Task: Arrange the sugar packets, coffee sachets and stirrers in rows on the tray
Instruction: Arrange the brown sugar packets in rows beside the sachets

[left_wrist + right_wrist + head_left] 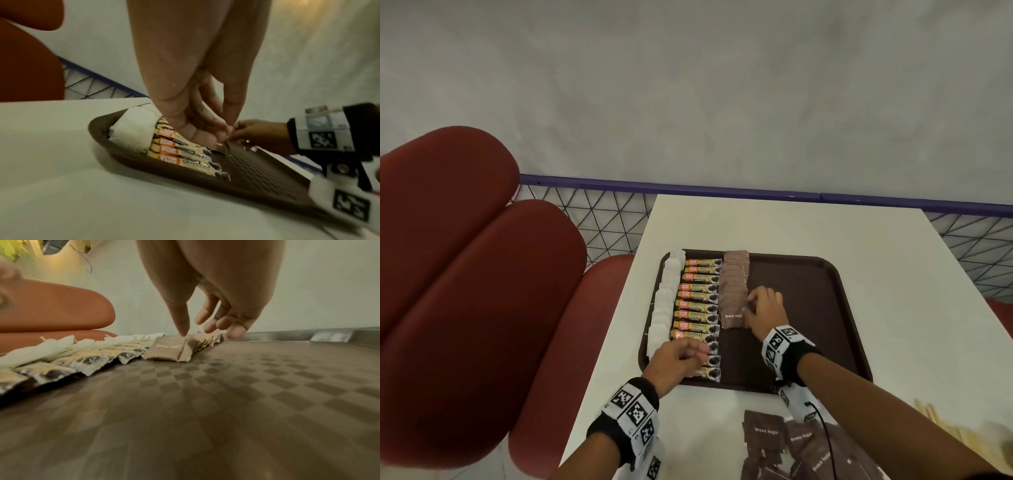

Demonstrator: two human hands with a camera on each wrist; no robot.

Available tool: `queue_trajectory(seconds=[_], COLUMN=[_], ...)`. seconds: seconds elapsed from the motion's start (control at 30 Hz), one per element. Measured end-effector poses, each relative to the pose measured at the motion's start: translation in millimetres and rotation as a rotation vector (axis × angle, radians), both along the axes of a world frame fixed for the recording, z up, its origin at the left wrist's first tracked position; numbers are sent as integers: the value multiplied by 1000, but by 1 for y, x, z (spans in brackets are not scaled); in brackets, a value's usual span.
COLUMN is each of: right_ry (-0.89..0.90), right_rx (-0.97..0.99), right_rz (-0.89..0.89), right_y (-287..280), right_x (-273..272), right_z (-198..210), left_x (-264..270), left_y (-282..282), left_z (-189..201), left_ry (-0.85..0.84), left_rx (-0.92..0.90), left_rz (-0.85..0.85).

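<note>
White tabletop carries your brown tray; red seats stand left, grey wall beyond. Rows of white packets, coffee sachets and brown sugar packets fill its left side. Your right hand, fingers loosely extended, presses the nearest brown one; your left hand hovers loosely curled, holding nothing. Loose sugar packets and stirrers lie near.

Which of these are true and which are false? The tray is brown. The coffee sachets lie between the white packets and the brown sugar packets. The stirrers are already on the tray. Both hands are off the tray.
1. The tray is brown. True.
2. The coffee sachets lie between the white packets and the brown sugar packets. True.
3. The stirrers are already on the tray. False: they lie on the table, right of the tray.
4. Both hands are off the tray. False: the right hand touches the brown sugar row, and the left hand is over the sachets.
</note>
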State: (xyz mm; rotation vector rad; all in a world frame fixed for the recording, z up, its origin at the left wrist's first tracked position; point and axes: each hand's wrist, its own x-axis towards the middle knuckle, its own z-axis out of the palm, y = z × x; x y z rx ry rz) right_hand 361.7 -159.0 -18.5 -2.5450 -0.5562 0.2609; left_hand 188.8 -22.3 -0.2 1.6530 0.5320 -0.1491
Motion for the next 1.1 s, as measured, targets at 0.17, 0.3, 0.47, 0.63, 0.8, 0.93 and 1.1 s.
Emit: queue_trajectory(seconds=[0.17,0.3,0.47,0.63,0.8,0.93,1.1], right_ry=[-7,124,214,245,230,221,264], right_rx=[139,142,51,-274,-557,-568,-333], right_rz=[-7,107,259,384,407,376,431], right_y=[-39,-86,-147,-185,-203,-192,-176], right_x=[-13,-28,-59,-88,-110,-116,-120], right_z=[8,11,9,20,14,12,15], left_x=[-9,-17,-32,-45,-54,-55,-47], left_y=[-26,-50,-78,-97,-116,-122,-127], left_z=[-4,-7,-10,-14,-18,-21,-17], left_ry=[47,82,161,216,266,253,236], left_rx=[78,196,343,497,765,902,776], left_rz=[-291,-450,-536,-606,-724,-692,-579])
